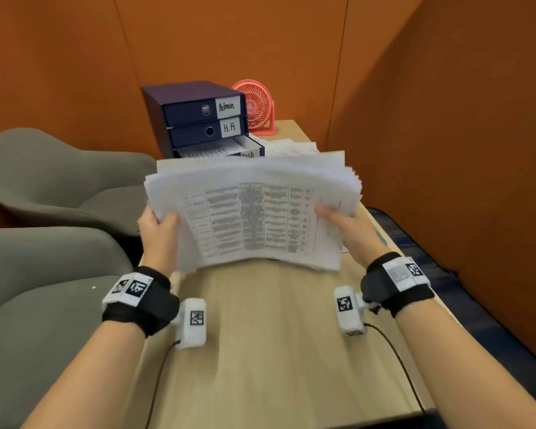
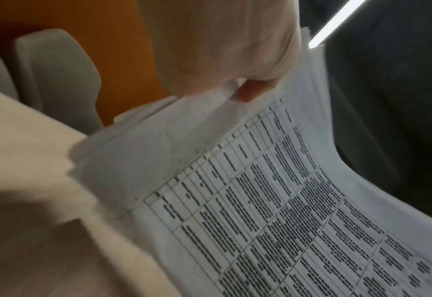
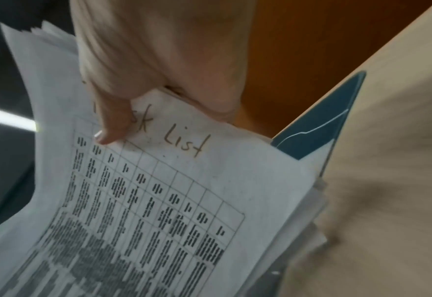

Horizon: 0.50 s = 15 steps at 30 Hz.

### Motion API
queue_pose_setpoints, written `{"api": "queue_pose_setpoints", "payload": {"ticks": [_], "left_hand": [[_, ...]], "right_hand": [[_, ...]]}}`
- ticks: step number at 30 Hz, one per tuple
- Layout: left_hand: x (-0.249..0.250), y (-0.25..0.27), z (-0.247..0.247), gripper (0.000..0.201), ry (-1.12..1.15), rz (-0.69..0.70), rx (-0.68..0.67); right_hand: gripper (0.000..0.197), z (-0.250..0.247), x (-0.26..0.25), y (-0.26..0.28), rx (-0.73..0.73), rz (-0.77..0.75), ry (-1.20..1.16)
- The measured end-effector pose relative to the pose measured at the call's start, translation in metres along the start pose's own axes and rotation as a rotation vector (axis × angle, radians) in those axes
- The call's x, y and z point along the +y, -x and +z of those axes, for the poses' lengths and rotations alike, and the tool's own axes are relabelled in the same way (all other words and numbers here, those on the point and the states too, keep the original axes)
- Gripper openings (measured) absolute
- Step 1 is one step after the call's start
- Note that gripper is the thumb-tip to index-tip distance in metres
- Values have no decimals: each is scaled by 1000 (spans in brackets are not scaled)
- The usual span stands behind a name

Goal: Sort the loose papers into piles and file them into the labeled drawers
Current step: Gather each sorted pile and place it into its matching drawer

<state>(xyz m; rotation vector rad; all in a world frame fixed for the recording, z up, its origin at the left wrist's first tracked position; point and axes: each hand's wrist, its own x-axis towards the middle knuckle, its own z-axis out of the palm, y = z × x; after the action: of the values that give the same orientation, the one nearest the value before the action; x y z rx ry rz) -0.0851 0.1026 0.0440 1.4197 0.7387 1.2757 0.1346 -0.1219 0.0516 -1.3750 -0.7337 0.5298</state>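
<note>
A thick stack of printed papers [image 1: 254, 215] hangs above the wooden table, held by both hands. My left hand [image 1: 160, 226] grips its left edge, thumb on top. My right hand [image 1: 338, 222] grips its right edge, thumb pressed on the top sheet [image 3: 159, 191], which carries a table and the handwritten words "sk List". The same stack of papers [image 2: 273, 201] fills the left wrist view below my left hand [image 2: 235, 60]. Behind stands a dark blue drawer unit [image 1: 198, 119] labeled Admin and H.R; its bottom drawer [image 1: 220, 150] is pulled out with papers inside.
A red desk fan [image 1: 256, 106] stands behind the drawers. More loose sheets [image 1: 291, 147] lie right of the open drawer. Grey chairs [image 1: 53, 181] sit left of the table [image 1: 260, 351]; orange walls close in behind and on the right. A blue folder [image 3: 319, 124] lies under the stack.
</note>
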Motion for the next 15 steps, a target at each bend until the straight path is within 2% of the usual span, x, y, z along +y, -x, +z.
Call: {"api": "queue_pose_setpoints", "payload": {"ticks": [3, 5, 7, 9, 12, 15], "left_hand": [[8, -17, -13, 24, 60, 71, -103], [1, -22, -21, 23, 64, 17, -152], [-11, -14, -22, 30, 32, -88, -185], [-17, -2, -13, 32, -12, -133, -173], [-7, 4, 3, 25, -64, -46, -84], [11, -10, -2, 22, -18, 60, -57]], "right_hand": [[22, -10, -12, -1, -35, -15, -111], [25, -15, -9, 1, -76, 16, -93], [35, -14, 6, 2, -131, 77, 10], [34, -6, 21, 1, -118, 97, 51], [24, 10, 19, -4, 25, 43, 12], [30, 5, 3, -12, 7, -29, -79]]}}
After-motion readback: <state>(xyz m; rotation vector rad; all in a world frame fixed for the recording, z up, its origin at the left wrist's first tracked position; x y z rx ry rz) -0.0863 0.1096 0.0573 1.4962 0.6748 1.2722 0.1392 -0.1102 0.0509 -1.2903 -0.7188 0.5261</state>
